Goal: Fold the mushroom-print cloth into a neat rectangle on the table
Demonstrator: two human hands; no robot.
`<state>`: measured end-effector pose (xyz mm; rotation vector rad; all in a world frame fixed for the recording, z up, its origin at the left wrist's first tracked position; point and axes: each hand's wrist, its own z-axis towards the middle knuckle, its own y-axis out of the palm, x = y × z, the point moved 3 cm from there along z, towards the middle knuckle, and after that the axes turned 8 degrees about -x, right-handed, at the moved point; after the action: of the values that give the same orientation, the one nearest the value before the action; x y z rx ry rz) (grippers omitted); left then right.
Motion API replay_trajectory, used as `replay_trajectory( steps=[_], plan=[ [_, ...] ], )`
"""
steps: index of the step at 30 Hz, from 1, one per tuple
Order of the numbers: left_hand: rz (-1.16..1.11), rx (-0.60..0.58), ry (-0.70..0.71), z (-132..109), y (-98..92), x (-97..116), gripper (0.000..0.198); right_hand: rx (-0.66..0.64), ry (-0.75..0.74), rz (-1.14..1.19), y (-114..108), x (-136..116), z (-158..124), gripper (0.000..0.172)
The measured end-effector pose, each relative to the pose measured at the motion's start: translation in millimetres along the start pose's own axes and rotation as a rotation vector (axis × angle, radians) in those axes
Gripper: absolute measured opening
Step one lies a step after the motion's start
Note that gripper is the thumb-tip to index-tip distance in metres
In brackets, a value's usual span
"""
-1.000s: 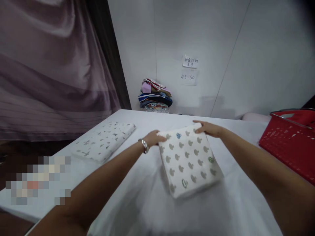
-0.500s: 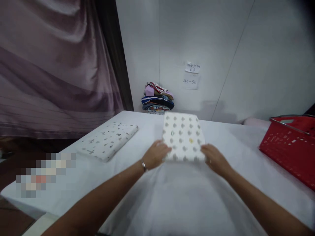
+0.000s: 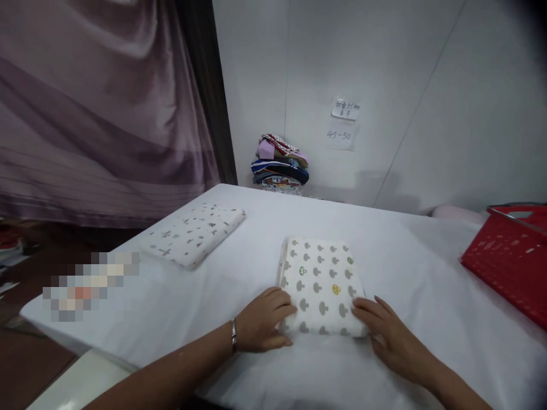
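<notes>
head view: a folded mushroom-print cloth (image 3: pixel 322 285) is laid flat on the white table (image 3: pixel 265 245), toward the near side.
left hand (image 3: pixel 262 322): placed at the near left corner of the mushroom-print cloth; its fingers are held close together over the edge, with the thumb set apart; whether the fabric is pinched cannot be told.
bracelet (image 3: pixel 233 335): worn on the left wrist.
right hand (image 3: pixel 387 336): placed at the near right corner, the fingers touched to the edge and slightly parted; a firm grip cannot be made out.
spotted cloth (image 3: pixel 196 233): folded flat at the left of the table, well apart from both hands.
red basket (image 3: pixel 508 262): seen at the far right, cut off by the frame.
fabric pile (image 3: pixel 280 162): stacked beyond the table's far edge, near the wall (image 3: pixel 363 57).
paper notes (image 3: pixel 345 108): fixed to the wall; "45-50" is written on the lower one.
curtain (image 3: pixel 85 114): hung at the left.
</notes>
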<state>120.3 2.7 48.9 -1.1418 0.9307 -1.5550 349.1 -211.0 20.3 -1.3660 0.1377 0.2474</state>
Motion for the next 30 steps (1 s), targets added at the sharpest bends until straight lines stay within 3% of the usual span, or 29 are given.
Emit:
replay_trajectory(
  steps=[2,5,7,11,14,17,19,22,26,30],
  plan=[
    [-0.106,0.038,-0.047,15.5,-4.4,-3.6,0.035,-0.047,0.079,0.091,-18.2,-2.8,18.6,0.054],
    [-0.134,0.138,-0.317,42.9,2.0,-12.9,0.037,0.063,0.173,0.125,-32.8,-1.5,60.4,0.052],
    [-0.107,0.076,-0.427,54.7,17.7,-14.5,0.047,0.084,0.217,0.058,-21.6,4.2,84.4,0.056],
    [-0.104,-0.055,-0.482,51.9,47.9,-8.8,0.053,-0.134,0.27,-0.085,30.6,18.5,98.2,0.058],
    [-0.143,-0.089,-0.51,44.4,52.1,-5.1,0.053,-0.169,0.256,-0.101,48.6,24.1,90.4,0.058],
    [-0.191,-0.073,-0.527,50.0,41.3,-12.9,0.047,-0.127,0.263,-0.017,41.4,33.5,89.6,0.056],
    [-0.197,0.019,-0.573,60.9,28.7,-30.5,0.044,-0.023,0.341,0.06,29.1,48.0,95.2,0.056],
    [-0.192,0.127,-0.772,80.4,15.3,-73.8,0.042,0.156,0.599,0.222,14.6,80.4,107.1,0.06],
    [-0.297,0.033,-1.08,102.8,22.9,-127.1,0.048,0.196,0.888,0.478,18.1,117.0,125.1,0.066],
    [-0.303,-0.002,-1.148,118.9,35.8,-144.0,0.047,0.211,0.911,0.458,28.0,133.3,142.3,0.064]
  ],
)
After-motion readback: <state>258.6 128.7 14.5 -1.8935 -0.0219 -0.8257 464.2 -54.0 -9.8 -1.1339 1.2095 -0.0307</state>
